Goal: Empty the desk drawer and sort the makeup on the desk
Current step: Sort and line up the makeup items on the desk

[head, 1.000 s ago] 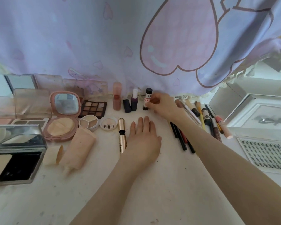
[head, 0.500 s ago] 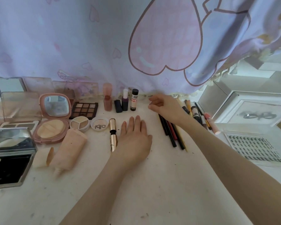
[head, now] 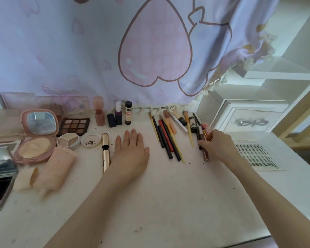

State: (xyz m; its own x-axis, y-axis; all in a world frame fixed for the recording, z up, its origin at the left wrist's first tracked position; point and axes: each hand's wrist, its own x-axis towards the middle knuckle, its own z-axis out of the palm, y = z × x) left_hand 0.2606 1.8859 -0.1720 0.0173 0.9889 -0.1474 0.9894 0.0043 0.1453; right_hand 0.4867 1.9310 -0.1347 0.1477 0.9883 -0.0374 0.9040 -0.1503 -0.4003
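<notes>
right hand picks from the pencil and brush group, far right of the desk.
its fingers are curled around a slim tube, which lies under them beside the pencils. better to lift it straight up, so that the row is not disturbed. left hand rests flat, fingers together, just right of the gold tube.

A matt white desk, scuffed and speckled, lies under both hands. Behind them hangs soft printed cloth. Beside the left hand lies a glossy gold metallic tube; farther left, a matt pink plastic compact with a shiny mirror.
</notes>
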